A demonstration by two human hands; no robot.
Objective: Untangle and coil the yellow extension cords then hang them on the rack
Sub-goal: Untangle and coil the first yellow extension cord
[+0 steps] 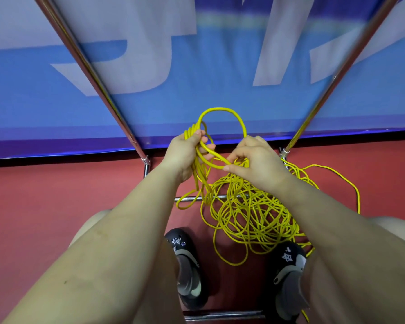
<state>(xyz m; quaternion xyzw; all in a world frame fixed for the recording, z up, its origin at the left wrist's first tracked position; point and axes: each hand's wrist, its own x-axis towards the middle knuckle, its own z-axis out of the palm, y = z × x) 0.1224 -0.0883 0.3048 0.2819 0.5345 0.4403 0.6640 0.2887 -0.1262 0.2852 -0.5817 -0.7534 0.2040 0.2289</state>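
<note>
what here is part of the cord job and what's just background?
Job:
- left hand, gripping the coiled loops
- right hand, pinching a strand of the yellow cord
- tangled cord pile on the floor
- metal rack poles

Background:
- blue banner
- red floor
- black shoes

No words, numbers or brand names can be read. The blue banner [220, 73] carries large pale letter-like shapes, cropped and blurred beyond reading. The black shoes [189, 267] bear small white emblems, not lettering.
</note>
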